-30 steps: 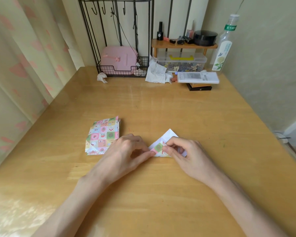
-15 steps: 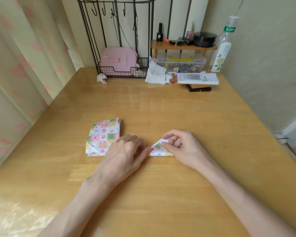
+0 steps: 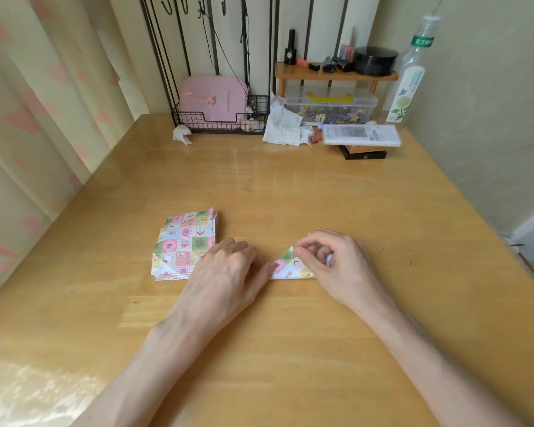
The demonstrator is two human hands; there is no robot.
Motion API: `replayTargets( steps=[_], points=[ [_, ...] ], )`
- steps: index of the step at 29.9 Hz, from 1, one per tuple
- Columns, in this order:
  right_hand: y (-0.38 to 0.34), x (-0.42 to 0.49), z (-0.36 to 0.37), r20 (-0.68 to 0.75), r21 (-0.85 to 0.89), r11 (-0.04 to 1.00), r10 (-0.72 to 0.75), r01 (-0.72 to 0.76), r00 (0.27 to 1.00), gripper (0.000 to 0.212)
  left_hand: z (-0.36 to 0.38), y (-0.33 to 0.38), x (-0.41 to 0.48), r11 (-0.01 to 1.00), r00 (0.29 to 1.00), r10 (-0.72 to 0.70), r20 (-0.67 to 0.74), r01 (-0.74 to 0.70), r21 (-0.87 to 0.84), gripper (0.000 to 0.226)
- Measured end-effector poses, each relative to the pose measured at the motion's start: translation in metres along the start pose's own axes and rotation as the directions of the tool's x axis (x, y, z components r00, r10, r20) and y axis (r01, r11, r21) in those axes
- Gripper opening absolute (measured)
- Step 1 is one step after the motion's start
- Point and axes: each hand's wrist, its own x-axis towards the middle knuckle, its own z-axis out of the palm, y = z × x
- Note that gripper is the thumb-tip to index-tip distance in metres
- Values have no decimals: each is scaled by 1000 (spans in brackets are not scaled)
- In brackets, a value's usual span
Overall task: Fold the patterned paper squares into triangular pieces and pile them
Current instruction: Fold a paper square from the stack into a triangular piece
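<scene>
Right of the patterned paper stack (image 3: pixel 184 243), the thin, floppy patterned paper triangle (image 3: pixel 290 268) lies flat. Right hand (image 3: pixel 336 263) pinches its apex; loosely curled left hand (image 3: pixel 225 272) presses its left corner. Corners seem the safest hold.

Soft daylight from the left curtain (image 3: pixel 28 118), glare on the table (image 3: pixel 28 392), edges warped.

We take this for a home — a bedroom desk, it seems. A wooden table (image 3: pixel 290 195) stands against a pink-patterned curtain (image 3: pixel 28 118). At the back are a wire rack (image 3: pixel 219 126) holding a pink case (image 3: pixel 213 98), a small shelf (image 3: pixel 333 76) of cosmetics, a box (image 3: pixel 330 106) of craft bits, a bottle (image 3: pixel 409 78) and crumpled tissue (image 3: pixel 282 126) — plus a paper stack (image 3: pixel 184 245).
</scene>
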Motion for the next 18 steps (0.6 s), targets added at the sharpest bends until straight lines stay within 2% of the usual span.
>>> replayTargets(
  steps=[4, 18],
  points=[
    [0, -3, -4, 51, 61, 998, 1, -4, 999, 6, 2, 1, 0, 1000, 1000, -5, -8, 5, -13, 45],
    [4, -3, 1, 54, 26, 999, 22, -24, 998, 13, 6, 0, 0, 996, 999, -22, -41, 25, 81, 44]
  ],
)
